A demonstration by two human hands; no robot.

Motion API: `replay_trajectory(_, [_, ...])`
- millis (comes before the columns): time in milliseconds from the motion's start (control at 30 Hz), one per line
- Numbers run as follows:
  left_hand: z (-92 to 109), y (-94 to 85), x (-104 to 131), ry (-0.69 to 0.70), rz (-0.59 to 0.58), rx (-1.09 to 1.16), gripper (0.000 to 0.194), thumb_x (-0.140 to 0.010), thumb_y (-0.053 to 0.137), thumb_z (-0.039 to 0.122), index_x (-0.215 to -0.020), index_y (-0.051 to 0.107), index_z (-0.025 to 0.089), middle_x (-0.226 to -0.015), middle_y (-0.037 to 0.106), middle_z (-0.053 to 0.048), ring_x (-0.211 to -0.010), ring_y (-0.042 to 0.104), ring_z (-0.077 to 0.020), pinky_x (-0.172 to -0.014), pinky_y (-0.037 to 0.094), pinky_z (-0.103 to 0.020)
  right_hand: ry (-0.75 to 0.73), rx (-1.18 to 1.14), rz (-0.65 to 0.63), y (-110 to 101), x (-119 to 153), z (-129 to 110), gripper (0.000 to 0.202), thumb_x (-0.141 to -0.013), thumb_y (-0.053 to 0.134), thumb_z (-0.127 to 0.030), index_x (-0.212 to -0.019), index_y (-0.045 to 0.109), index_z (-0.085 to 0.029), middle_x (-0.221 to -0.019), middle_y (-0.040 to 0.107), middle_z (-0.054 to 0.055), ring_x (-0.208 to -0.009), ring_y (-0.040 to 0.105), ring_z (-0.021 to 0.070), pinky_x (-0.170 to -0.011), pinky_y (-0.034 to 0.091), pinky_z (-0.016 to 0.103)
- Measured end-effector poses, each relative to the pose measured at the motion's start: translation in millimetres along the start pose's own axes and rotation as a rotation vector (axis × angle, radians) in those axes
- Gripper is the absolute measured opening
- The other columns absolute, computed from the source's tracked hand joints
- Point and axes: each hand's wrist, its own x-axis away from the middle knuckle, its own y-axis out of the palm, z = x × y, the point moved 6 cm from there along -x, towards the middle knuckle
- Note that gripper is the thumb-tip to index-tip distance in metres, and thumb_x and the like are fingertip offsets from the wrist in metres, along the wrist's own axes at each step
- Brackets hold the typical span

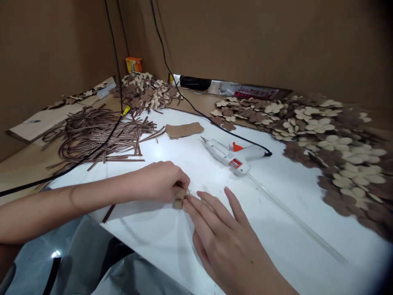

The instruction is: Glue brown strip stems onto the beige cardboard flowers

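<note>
Near the front of the white board (276, 233), my left hand (162, 182) is closed, its fingers pinching a small tan flower-like piece (178, 198). My right hand (224, 233) lies palm down with its fingers stretched out, the fingertips touching the right side of that piece. The exact shape of the piece is partly hidden by the fingers. A dark brown strip (109, 213) shows below my left wrist at the board's edge. Beyond my hands rests a white and orange glue gun (229, 155) with a long clear glue stick (294, 217) in its back.
Brown strips (101, 131) are heaped at the left. Cream and brown flower pieces lie in a pile (147, 90) at the back and another (331, 143) at the right. A tan scrap (184, 130) sits mid-board. Black cables (166, 61) hang across; an orange box (134, 64) stands behind.
</note>
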Motion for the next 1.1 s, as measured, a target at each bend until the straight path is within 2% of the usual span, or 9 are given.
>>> replay_trajectory(100, [4,-1.3,0,-0.037,0.002,-0.030,0.018,-0.070,0.056,0.012,-0.064,0.068,0.024,-0.058,0.064,0.001,-0.054,0.053,-0.0147,-0.051,0.030,-0.023,0.024,-0.004,-0.002,1,-1,0,0.037,-0.082,0.043,-0.014,-0.115,0.061,-0.009,-0.112,0.066,0.010,-0.113,0.047,0.0263,-0.111,0.009,0.053])
replay_trajectory(300, [9,-1.8,1,-0.071,-0.019,-0.121,0.015,-0.071,0.057,0.015,-0.063,0.066,0.024,-0.059,0.063,0.000,-0.053,0.052,-0.0167,-0.050,0.029,-0.025,-0.012,0.029,-0.014,4,-3,-3,0.039,-0.083,0.040,-0.014,-0.115,0.061,-0.007,-0.110,0.066,0.012,-0.113,0.046,0.0280,-0.111,0.005,0.054])
replay_trajectory(567, [1,1.0,-1,-0.093,-0.034,-0.178,0.015,-0.073,0.056,0.026,-0.062,0.066,0.021,-0.055,0.060,-0.003,-0.051,0.050,-0.0175,-0.048,0.028,-0.026,-0.040,0.069,-0.013,1,-4,-9,0.044,-0.076,0.035,-0.006,-0.110,0.064,-0.005,-0.111,0.065,0.013,-0.114,0.044,0.0284,-0.108,0.012,0.051])
replay_trajectory(700, [-6,-15.9,-1,-0.160,-0.066,-0.249,0.018,-0.075,0.056,0.027,-0.064,0.067,0.019,-0.059,0.060,-0.005,-0.057,0.053,-0.0189,-0.051,0.029,-0.026,-0.052,0.094,-0.002,-2,-5,-12,0.044,-0.075,0.036,-0.007,-0.108,0.064,-0.007,-0.112,0.065,0.013,-0.115,0.044,0.0276,-0.104,0.021,0.050])
replay_trajectory(800, [-6,-44.3,9,-0.218,0.063,-0.410,0.023,-0.081,0.054,0.035,-0.080,0.067,0.017,-0.071,0.063,-0.007,-0.071,0.058,-0.0220,-0.060,0.036,-0.026,-0.051,0.113,-0.006,-4,-7,-10,0.043,-0.075,0.036,-0.007,-0.109,0.064,-0.008,-0.112,0.065,0.013,-0.114,0.045,0.0267,-0.100,0.026,0.049])
replay_trajectory(867, [5,-60.4,22,-0.151,0.244,-0.546,0.028,-0.085,0.051,0.035,-0.097,0.063,0.014,-0.090,0.063,-0.010,-0.091,0.056,-0.0264,-0.075,0.039,-0.032,-0.059,0.128,-0.011,-6,-8,-9,0.042,-0.076,0.036,-0.007,-0.108,0.063,-0.008,-0.112,0.065,0.012,-0.114,0.046,0.0257,-0.099,0.027,0.048])
replay_trajectory(933, [21,-61.3,36,0.013,0.386,-0.623,0.026,-0.089,0.046,0.028,-0.105,0.059,0.012,-0.104,0.060,-0.012,-0.108,0.048,-0.0275,-0.087,0.037,-0.038,-0.066,0.131,-0.015,-7,-9,-9,0.041,-0.077,0.036,-0.006,-0.108,0.063,-0.007,-0.112,0.065,0.012,-0.114,0.045,0.0249,-0.099,0.027,0.047])
replay_trajectory(1000, [33,-45.0,50,0.218,0.407,-0.614,0.023,-0.092,0.042,0.023,-0.105,0.058,0.013,-0.109,0.060,-0.011,-0.114,0.045,-0.0256,-0.093,0.035,-0.040,-0.066,0.123,-0.019,-7,-9,-7,0.040,-0.078,0.035,-0.006,-0.107,0.064,-0.007,-0.112,0.066,0.011,-0.115,0.045,0.0251,-0.099,0.026,0.047])
replay_trajectory(1100, [39,-6.1,64,0.423,0.290,-0.581,0.028,-0.093,0.039,0.018,-0.117,0.052,0.013,-0.115,0.060,-0.010,-0.122,0.041,-0.0244,-0.099,0.032,-0.041,-0.066,0.104,-0.023,-6,-9,-7,0.040,-0.078,0.035,-0.008,-0.105,0.065,-0.007,-0.109,0.067,0.011,-0.114,0.045,0.0268,-0.100,0.025,0.049])
